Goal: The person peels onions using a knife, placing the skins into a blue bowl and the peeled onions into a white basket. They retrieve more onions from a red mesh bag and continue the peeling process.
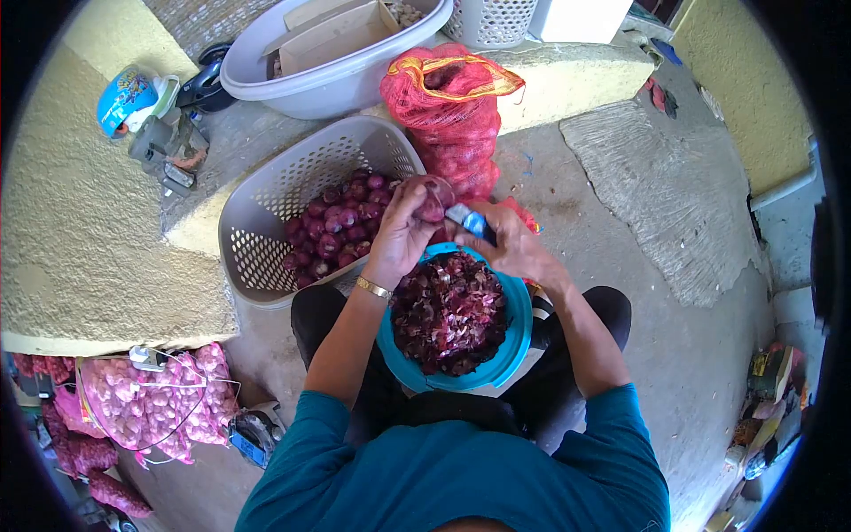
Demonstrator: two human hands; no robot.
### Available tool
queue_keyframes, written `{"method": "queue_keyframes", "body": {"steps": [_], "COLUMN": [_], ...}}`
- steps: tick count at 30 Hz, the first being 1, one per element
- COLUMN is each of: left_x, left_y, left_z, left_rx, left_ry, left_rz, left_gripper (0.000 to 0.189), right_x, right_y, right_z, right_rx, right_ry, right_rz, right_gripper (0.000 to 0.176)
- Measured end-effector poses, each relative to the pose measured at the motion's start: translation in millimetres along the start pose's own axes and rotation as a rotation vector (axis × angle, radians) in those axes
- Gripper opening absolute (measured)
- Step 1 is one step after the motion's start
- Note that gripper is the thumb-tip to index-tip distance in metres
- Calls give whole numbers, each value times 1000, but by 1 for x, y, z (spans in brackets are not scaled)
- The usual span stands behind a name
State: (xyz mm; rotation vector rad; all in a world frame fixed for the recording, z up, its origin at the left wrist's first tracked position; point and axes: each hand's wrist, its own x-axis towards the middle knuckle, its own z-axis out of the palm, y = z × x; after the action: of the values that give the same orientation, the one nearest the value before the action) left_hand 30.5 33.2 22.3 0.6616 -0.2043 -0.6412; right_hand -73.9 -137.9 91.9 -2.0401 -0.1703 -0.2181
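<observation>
My left hand (403, 232), with a gold watch at the wrist, is closed around a red onion (433, 202). My right hand (516, 246) grips a small knife (474, 223) with a blue handle, its pale blade close to the onion. Below both hands, a turquoise basin (518, 341) between my knees holds a heap of dark red onion skins (450, 310). To the left, a grey perforated laundry basket (261, 257) contains many purple-red onions (341, 222). Fingertips behind the onion are partly hidden.
A red mesh sack (452, 142) of onions stands beyond the basket. Behind it, a large grey tub (341, 84) sits on a raised ledge (567, 84). Mesh bags of garlic (164, 399) lie at lower left, and assorted items (771, 408) line the right wall.
</observation>
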Motion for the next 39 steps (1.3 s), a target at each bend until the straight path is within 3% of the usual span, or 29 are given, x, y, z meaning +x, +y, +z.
{"method": "queue_keyframes", "body": {"steps": [2,3,6,8,10,12,14,15,18,21,25,31,35,39], "left_x": [4,3,2,0,-2,-3,-3,-5,-9,-10,-7,-12,-6,-2], "left_y": [3,10,17,16,14,10,1,4,1,-1,-4,-7,-11,-2], "left_z": [-7,0,1,6,10,9,2,12,17,22,18,22,11,3], "left_rx": [-19,-109,-264,-233,-137,-39,-81,-133,-42,-56,-110,104,40,-44], "left_ry": [11,23,20,-30,-58,-85,-69,-55,-74,-102,-94,-96,-68,70], "left_rz": [4,8,-12,21,32,47,34,-9,15,40,27,179,147,93], "left_gripper": [41,38,39,47,45,43,43,42,40,35,32,25,30,33], "right_x": [-8,-10,-16,-12,-7,-5,2,6,8,11,8,7,7,-2], "right_y": [0,8,14,4,0,-1,-11,-8,-9,4,-5,4,2,14], "right_z": [-6,-7,-6,-9,-8,-5,1,6,6,15,13,11,12,16], "right_rx": [137,132,149,168,166,236,311,327,225,279,261,116,113,84], "right_ry": [-340,-446,-460,-434,-207,-152,110,201,154,191,206,129,100,-123], "right_rz": [141,68,98,152,96,117,265,169,319,149,188,329,167,-12], "right_gripper": [12,14,17,21,22,24,25,26,27,28,25,22,21,18]}}
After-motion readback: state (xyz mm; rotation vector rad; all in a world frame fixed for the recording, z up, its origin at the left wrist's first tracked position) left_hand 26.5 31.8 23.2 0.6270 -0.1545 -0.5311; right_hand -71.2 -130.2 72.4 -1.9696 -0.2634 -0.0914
